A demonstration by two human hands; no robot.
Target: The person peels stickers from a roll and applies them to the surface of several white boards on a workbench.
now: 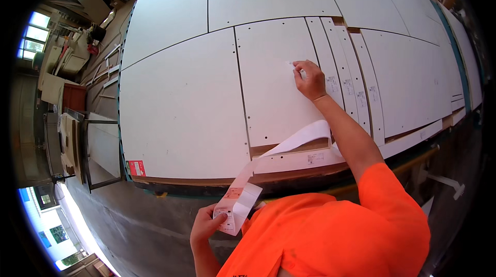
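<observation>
My left hand [207,225] is closed on a strip of labels [242,176], thumb on top, near the front edge of a cut white panel. The strip is folded over at the hand, and its long tail loops up across the panels toward my right forearm. My right hand [312,82] is above a white panel [276,96] with small dark holes along its edges. Its thumb and forefinger pinch a small white label [290,63], partly hidden by the fingers.
Narrow white strips [347,65] with labels lie to the right of the panel, among larger cut panels [178,112]. A red and green sticker [136,168] marks the near left corner. Boards and scrap [106,78] lie on the floor at left.
</observation>
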